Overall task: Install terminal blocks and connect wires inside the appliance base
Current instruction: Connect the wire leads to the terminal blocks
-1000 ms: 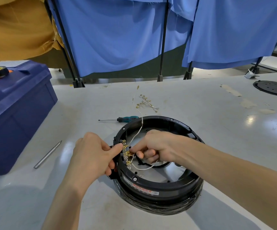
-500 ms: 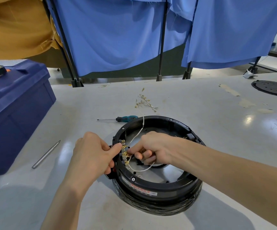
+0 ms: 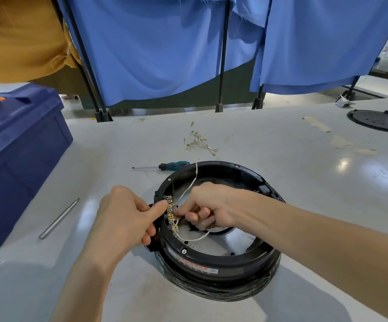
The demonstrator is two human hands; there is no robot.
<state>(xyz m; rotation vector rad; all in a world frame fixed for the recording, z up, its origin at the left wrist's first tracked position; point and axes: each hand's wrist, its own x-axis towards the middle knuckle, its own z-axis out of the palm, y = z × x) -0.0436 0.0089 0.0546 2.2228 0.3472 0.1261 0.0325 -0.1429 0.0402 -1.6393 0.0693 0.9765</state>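
A round black appliance base (image 3: 218, 263) lies on the grey table in front of me. On its left inner wall sits a terminal block (image 3: 171, 213) with a row of brass tabs. My left hand (image 3: 123, 219) grips the base's left rim, thumb pressed beside the block. My right hand (image 3: 208, 205) reaches inside the ring and pinches a white wire (image 3: 194, 182) end at the brass tabs. That wire runs up over the far rim; another white loop (image 3: 195, 238) lies on the base floor.
A teal-handled screwdriver (image 3: 165, 166) lies just behind the base, and a heap of spare wires with terminals (image 3: 198, 142) further back. A metal rod (image 3: 59, 218) lies left, beside a blue toolbox (image 3: 19, 154). A black round plate (image 3: 377, 119) sits far right.
Both hands stay at the terminal block; my right hand's fingers have shifted slightly along the brass tabs with the wire end. The base has not moved.
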